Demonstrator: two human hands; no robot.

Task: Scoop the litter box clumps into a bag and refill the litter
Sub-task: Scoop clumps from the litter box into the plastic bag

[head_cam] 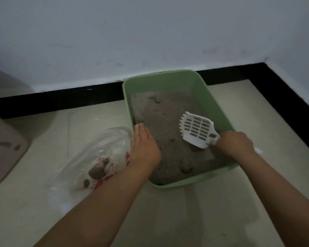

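Observation:
A green litter box (pixel 200 81) stands on the floor against the wall, filled with grey litter (pixel 161 114) that shows a few dents and clumps, one clump (pixel 185 167) near the front. My right hand (pixel 235 142) grips the handle of a white slotted scoop (pixel 196 129), whose blade hangs empty just above the litter at the right side. My left hand (pixel 144 145) lies flat with straight fingers on the box's left rim. A clear plastic bag (pixel 100 154) with red print lies on the floor left of the box, with several dark clumps inside.
A beige bin or container (pixel 4 150) stands at the far left. A black skirting strip (pixel 61 98) runs along the white wall and turns the corner at the right. Pale floor tiles (pixel 194 211) spread in front of the box.

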